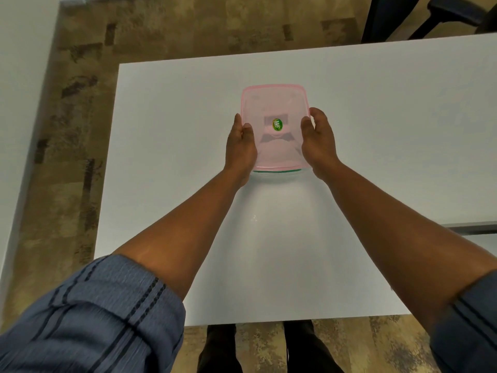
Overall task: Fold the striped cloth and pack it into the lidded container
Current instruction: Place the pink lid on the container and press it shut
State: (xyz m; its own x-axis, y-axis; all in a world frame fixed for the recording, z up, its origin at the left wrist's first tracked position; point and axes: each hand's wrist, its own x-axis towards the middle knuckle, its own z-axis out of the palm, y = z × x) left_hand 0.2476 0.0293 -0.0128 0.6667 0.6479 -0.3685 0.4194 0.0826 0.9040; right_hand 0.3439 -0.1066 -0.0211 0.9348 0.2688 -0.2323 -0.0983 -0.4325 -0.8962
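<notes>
A container with a translucent pink lid [274, 103] and a small green sticker on top stands in the middle of the white table [376, 130]. My left hand [240, 146] grips its left side and my right hand [317, 141] grips its right side, thumbs resting on the lid. A thin green edge of the container shows under the lid's near rim. The striped cloth cannot be made out; only faint dark shapes show through the lid.
The table's left edge and near edge drop to patterned brown carpet [75, 130]. A dark office chair [430, 14] stands beyond the far right corner. A second white surface [24, 76] runs along the left.
</notes>
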